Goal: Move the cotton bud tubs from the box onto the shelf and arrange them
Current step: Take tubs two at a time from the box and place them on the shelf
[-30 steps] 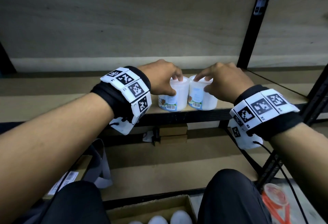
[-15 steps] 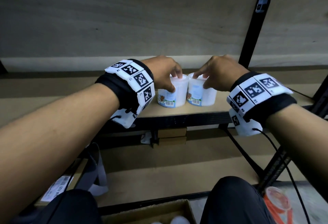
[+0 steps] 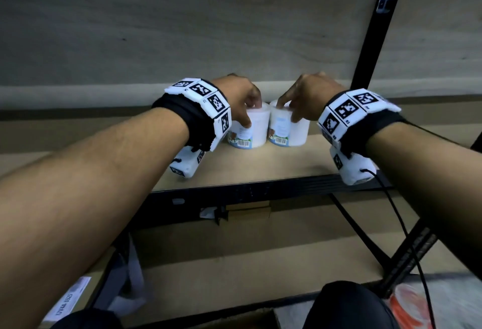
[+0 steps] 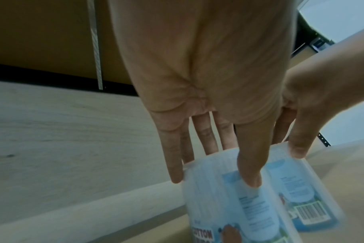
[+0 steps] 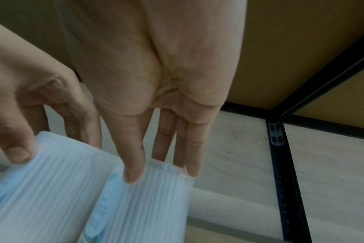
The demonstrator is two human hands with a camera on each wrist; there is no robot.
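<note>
Two tubs stand upright on the shelf, side by side and touching or nearly so. The left hand holds the left tub from above, thumb on the front and fingers curled down round the back. The right hand holds the right tub the same way. Both grips are near the top rim.

What could go wrong? The tubs look light and smooth. If a hand pushes too hard at the top, I think its tub could tip over and knock the other one down. If the thumbs slip on the slick sides, a tub could slide out crooked. The tubs are back from the front edge, so a fall to the floor looks less likely, but a rolling tub could still get there. The labels may also end up facing different ways.

The head view shows both hands, both tubs and the front bar of the shelf all at once. It also shows a barcode on each tub. It does not show the fingers behind the tubs.

The left wrist view shows the left thumb pressed on the label, and the word "COTTON" low on the left tub. The right wrist view shows the right tub's ribbed side and the black post at the back. The box is not clearly seen in any view.
</note>
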